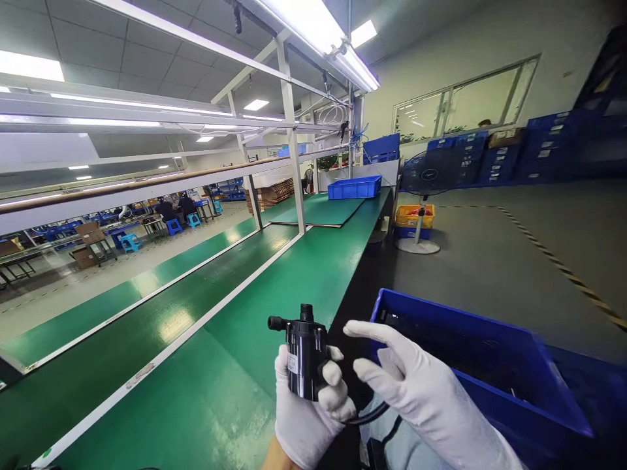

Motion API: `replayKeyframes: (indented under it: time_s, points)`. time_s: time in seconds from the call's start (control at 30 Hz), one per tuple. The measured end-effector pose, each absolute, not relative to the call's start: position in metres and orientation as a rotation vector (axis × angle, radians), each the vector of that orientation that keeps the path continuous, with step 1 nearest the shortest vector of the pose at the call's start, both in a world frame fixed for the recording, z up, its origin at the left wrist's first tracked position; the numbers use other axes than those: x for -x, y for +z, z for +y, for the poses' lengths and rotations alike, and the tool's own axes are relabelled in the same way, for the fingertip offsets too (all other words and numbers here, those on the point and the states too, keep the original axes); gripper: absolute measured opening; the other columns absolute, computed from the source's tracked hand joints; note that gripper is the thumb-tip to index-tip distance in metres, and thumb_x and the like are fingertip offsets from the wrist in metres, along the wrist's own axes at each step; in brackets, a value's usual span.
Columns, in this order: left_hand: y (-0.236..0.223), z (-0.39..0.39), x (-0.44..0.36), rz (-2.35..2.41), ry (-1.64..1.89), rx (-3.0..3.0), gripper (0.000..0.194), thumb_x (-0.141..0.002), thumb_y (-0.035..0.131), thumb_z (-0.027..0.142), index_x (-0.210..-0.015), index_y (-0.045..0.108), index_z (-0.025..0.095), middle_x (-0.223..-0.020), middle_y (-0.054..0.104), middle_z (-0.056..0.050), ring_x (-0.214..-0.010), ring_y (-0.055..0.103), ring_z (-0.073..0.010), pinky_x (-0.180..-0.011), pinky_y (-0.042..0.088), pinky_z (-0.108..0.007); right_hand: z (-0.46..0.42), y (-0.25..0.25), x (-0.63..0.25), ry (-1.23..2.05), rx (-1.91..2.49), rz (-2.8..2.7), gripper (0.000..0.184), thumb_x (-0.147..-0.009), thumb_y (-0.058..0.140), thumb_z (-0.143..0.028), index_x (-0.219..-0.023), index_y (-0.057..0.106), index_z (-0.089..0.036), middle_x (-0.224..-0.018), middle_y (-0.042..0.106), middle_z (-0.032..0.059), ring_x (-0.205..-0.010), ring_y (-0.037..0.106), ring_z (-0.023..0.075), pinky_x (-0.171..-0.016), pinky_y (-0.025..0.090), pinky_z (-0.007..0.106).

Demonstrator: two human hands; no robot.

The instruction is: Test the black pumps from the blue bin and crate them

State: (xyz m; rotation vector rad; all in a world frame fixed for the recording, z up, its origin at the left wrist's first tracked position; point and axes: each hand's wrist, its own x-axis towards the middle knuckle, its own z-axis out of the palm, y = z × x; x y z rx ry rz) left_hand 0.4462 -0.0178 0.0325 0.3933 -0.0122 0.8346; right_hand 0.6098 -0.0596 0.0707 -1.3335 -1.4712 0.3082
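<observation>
A small black water pump point(307, 356) stands nearly upright in my white-gloved left hand point(308, 414), whose fingers wrap round its body. One threaded port points up from its top, another sticks out to the left, and a pale label shows on its side. The pump's black cable point(368, 416) runs from below my left fingers toward the right and passes behind my other hand. My right hand point(416, 382), also gloved in white, hovers just right of the pump without touching it. Its thumb and forefinger are apart, with nothing seen between them.
A green workbench point(255, 313) with a long conveyor belt point(210, 287) lies ahead and left. To my right is a deep blue crate point(470, 326), its contents dark. Farther off are a blue bin point(355, 188), a standing fan point(428, 175) and stacked blue boxes point(543, 150).
</observation>
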Motion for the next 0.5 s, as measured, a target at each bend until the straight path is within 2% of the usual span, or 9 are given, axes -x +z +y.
replayKeyframes:
  time_s: [0.07, 0.13, 0.17, 0.23, 0.3, 0.4, 0.47, 0.5]
  points:
    - [0.031, -0.02, -0.45, 0.066, 0.823, -0.444, 0.074, -0.075, 0.064, 0.073, -0.1, 0.072, 0.004, -0.066, 0.055, 0.002, -0.05, 0.044, -0.0051, -0.052, 0.039, -0.021, -0.066, 0.071, -0.606, 0.236, 1.39, -1.595, 0.076, -0.071, 0.079, -0.048, -0.14, 0.056, -0.026, -0.126, 0.072, 0.0091, -0.103, 0.075, 0.0267, -0.085, 0.064, 0.032]
    - [0.031, -0.024, -0.452, 0.221, 0.841, -0.622, 0.08, -0.074, 0.054, 0.082, -0.1, 0.074, 0.009, -0.067, 0.058, -0.002, -0.06, 0.054, -0.012, -0.059, 0.046, -0.026, -0.071, 0.072, -0.599, 0.134, 1.41, -1.762, 0.109, -0.06, 0.085, -0.042, -0.155, 0.035, -0.025, -0.138, 0.064, 0.014, -0.093, 0.078, 0.0286, -0.074, 0.067, 0.033]
    - [0.032, -0.026, -0.452, 0.296, 0.852, -0.737, 0.083, -0.074, 0.051, 0.085, -0.104, 0.074, 0.011, -0.072, 0.062, -0.005, -0.068, 0.06, -0.0171, -0.064, 0.05, -0.031, -0.072, 0.073, -0.595, 0.034, 1.409, -1.823, 0.114, -0.059, 0.084, -0.039, -0.157, 0.03, -0.025, -0.142, 0.061, 0.0172, -0.086, 0.079, 0.0287, -0.066, 0.067, 0.033]
    - [0.038, -0.029, -0.453, 0.392, 0.858, -0.94, 0.083, -0.075, 0.05, 0.084, -0.116, 0.071, 0.015, -0.087, 0.071, -0.011, -0.089, 0.066, -0.0275, -0.077, 0.053, -0.041, -0.072, 0.078, -0.59, -0.205, 1.361, -1.85, 0.099, -0.068, 0.077, -0.035, -0.155, 0.032, -0.022, -0.144, 0.056, 0.0218, -0.08, 0.079, 0.0286, -0.06, 0.066, 0.034]
    - [0.048, -0.027, -0.454, 0.41, 0.836, -1.03, 0.081, -0.076, 0.053, 0.081, -0.125, 0.067, 0.018, -0.104, 0.073, -0.013, -0.108, 0.063, -0.0339, -0.091, 0.051, -0.048, -0.071, 0.093, -0.59, -0.342, 1.265, -1.777, 0.08, -0.075, 0.069, -0.032, -0.148, 0.039, -0.018, -0.142, 0.057, 0.0222, -0.095, 0.077, 0.0305, -0.075, 0.066, 0.04]
    - [0.061, -0.006, -0.461, 0.404, 0.791, -1.089, 0.083, -0.079, 0.047, 0.083, -0.128, 0.065, 0.019, -0.119, 0.072, -0.012, -0.123, 0.057, -0.0347, -0.104, 0.045, -0.049, -0.074, 0.138, -0.598, -0.066, 1.156, -1.694, 0.082, -0.067, 0.075, -0.029, -0.141, 0.044, -0.015, -0.128, 0.067, 0.0145, -0.107, 0.072, 0.0285, -0.093, 0.061, 0.039]
    - [0.059, 0.015, -0.47, 0.406, 0.758, -1.125, 0.084, -0.082, 0.038, 0.085, -0.125, 0.065, 0.018, -0.124, 0.07, -0.012, -0.127, 0.055, -0.0322, -0.112, 0.038, -0.046, -0.076, 0.181, -0.603, 0.177, 1.096, -1.616, 0.079, -0.07, 0.076, -0.03, -0.14, 0.046, -0.01, -0.121, 0.07, 0.0096, -0.105, 0.072, 0.024, -0.09, 0.058, 0.03]
    - [0.052, 0.026, -0.475, 0.414, 0.731, -1.144, 0.082, -0.084, 0.035, 0.083, -0.121, 0.067, 0.016, -0.124, 0.07, -0.013, -0.128, 0.054, -0.0305, -0.115, 0.034, -0.045, -0.075, 0.205, -0.605, 0.22, 1.055, -1.567, 0.074, -0.078, 0.069, -0.033, -0.142, 0.045, -0.005, -0.12, 0.071, 0.0088, -0.106, 0.072, 0.022, -0.087, 0.056, 0.026]
